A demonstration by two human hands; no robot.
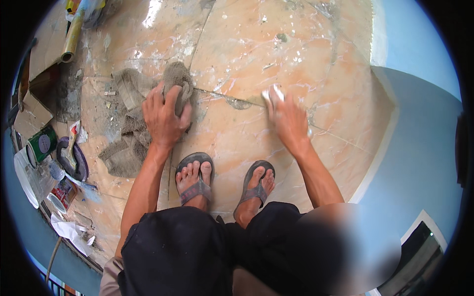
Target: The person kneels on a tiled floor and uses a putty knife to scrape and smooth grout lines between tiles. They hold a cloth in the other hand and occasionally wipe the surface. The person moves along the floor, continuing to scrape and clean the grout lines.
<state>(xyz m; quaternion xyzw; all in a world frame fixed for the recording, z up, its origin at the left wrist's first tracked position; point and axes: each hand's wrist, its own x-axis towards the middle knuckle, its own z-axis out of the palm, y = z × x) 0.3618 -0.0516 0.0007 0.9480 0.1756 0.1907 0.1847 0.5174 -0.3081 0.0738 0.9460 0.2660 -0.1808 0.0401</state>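
My left hand (164, 118) is closed on a bunched end of a dirty grey-brown rag (132, 93) on the tiled floor. The rest of the rag trails in folds beside that hand and down toward my left. My right hand (290, 123) is closed on a small white thing (273, 92) by a tile joint. That hand is blurred, so whether the white thing is paper, cloth or something else cannot be made out. Chips and white specks lie on the orange-beige tiles (237, 59) around both hands.
Left of me are a torn cardboard box (35, 116), a roll (73, 37), a green can (42, 144), a brush (73, 140), a purple-rimmed round thing (83, 165), a white lid (25, 177) and white paper (71, 232). A blue wall (419, 133) rises on the right.
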